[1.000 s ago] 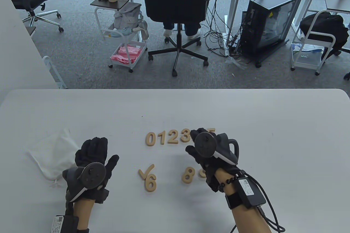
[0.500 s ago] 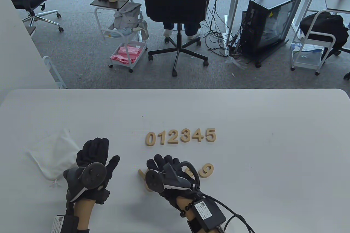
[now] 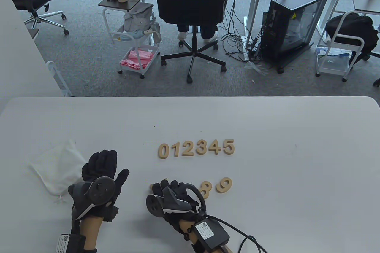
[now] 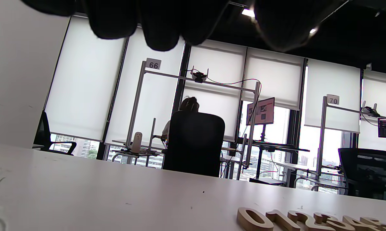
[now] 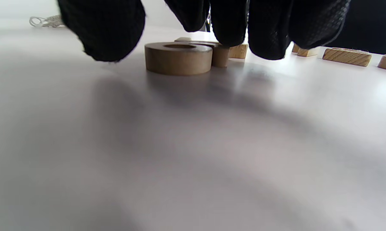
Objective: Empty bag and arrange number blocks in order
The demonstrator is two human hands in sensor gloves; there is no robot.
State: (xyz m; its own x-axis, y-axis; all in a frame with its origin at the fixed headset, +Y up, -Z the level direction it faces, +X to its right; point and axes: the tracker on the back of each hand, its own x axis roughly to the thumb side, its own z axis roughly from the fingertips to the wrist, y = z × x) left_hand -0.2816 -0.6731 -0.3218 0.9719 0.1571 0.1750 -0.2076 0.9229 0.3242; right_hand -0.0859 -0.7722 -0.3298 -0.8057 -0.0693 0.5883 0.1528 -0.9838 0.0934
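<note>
Down at the near edge of the worktop point(image 3: 267, 122), the right hand point(image 3: 173, 198) hangs over the 6 block point(image 5: 178, 57), fingers curled down around it, thumb on one side and the rest on the other. The right wrist view shows the fingertips point(image 5: 266, 35) right at the block's upper edge, but whether they are pinching it yet, I cannot tell. Call that grip closing, not confirmed.

The block lies flat: a thick slab of wood with a round loop and a stubby tail. It should be light, stiff and dry, with nothing to crush. My pick would be a pinch across the loop's outer walls, thumb opposite the index finger, since the flat sides give good purchase. The smooth worktop could let it skate if nudged sideways.

Further back, the row 0 to 5 point(image 3: 196, 148) sits in order, and the free slot is just right of the 5. The 8 point(image 3: 205, 190) and the 9 point(image 3: 223, 184) wait beside the right hand.

Over on the left, the left hand point(image 3: 101, 180) lies flat, fingers relaxed, holding nothing. Its edge is against the limp white bag point(image 3: 55, 167), which looks emptied.
</note>
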